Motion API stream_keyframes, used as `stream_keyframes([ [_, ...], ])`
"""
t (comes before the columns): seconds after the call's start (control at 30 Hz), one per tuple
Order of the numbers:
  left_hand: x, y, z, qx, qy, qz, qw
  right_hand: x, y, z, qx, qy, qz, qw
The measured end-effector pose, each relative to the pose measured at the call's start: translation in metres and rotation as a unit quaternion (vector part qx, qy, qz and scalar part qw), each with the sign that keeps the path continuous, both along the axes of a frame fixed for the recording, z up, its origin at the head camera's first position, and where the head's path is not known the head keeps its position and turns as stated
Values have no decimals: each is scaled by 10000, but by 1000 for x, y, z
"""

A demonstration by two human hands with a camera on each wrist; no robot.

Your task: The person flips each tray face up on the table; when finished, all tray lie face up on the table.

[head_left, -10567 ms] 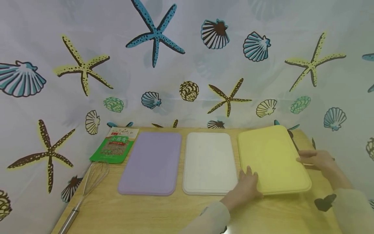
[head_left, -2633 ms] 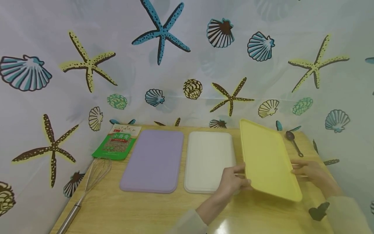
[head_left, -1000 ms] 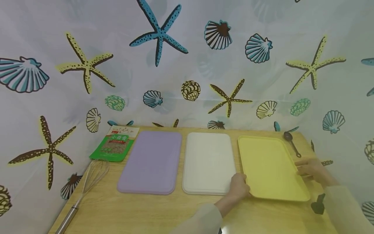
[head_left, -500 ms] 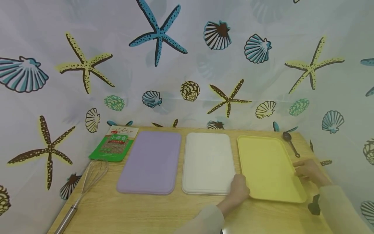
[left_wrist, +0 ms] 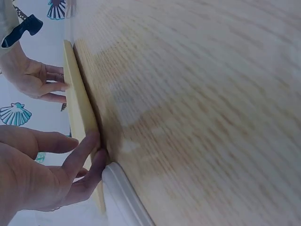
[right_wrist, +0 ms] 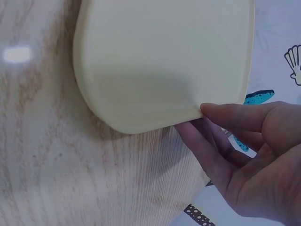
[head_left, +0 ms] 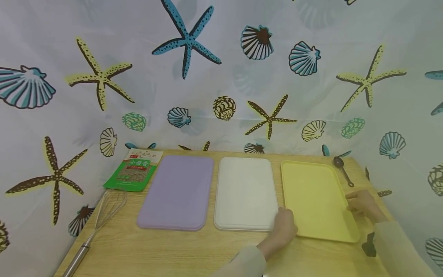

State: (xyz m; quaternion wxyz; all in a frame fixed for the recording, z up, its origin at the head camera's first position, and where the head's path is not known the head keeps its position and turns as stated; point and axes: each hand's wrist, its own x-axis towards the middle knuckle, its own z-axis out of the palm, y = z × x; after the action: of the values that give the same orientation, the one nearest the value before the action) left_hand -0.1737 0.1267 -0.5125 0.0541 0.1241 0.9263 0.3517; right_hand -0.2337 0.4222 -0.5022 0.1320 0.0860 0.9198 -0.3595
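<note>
A yellow tray [head_left: 316,198] lies rim up at the right of the table. My left hand [head_left: 284,227] holds its left edge near the front corner; in the left wrist view, the bent fingers [left_wrist: 87,153] meet the tray's edge. My right hand [head_left: 364,204] pinches the opposite edge. The right wrist view shows that thumb on the rim of the tray [right_wrist: 155,70] and the other fingers below it. Left of the yellow tray lie a white tray [head_left: 245,192] and a purple tray [head_left: 176,192], both apparently bottom up. My left hand is beside the white tray's front corner.
At the table's left edge lie a green seasoning packet [head_left: 134,173] and a wire whisk [head_left: 93,234]. A dark spoon [head_left: 342,171] lies at the back right corner. A curtain [head_left: 207,84] printed with shells and starfish surrounds the wooden table [head_left: 166,254].
The yellow tray lay bottom up at first, was tilted up between both hands, and now lies rim up. Over the last second its front end has swung slightly left.
</note>
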Motion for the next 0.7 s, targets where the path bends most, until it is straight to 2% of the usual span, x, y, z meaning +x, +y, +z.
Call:
stream_keyframes([
  [0.1,1,-4,3,159,57,-152,9997,3,-4,2,80,142,64,9998],
  [0.17,0,-10,6,430,115,-272,9986,3,-5,1,241,326,170,9990],
  [0.3,-6,-29,10,732,299,-366,9962,4,-15,6,1047,550,109,9929],
  [0.43,-14,-54,16,427,614,-164,9971,4,-32,9,1308,941,-15,9869],
  [0.57,-23,-79,20,174,807,93,9965,5,-53,9,1229,1424,215,9819],
  [0.7,-33,-106,16,-39,1014,335,9943,4,-79,12,1077,1416,260,9837],
])
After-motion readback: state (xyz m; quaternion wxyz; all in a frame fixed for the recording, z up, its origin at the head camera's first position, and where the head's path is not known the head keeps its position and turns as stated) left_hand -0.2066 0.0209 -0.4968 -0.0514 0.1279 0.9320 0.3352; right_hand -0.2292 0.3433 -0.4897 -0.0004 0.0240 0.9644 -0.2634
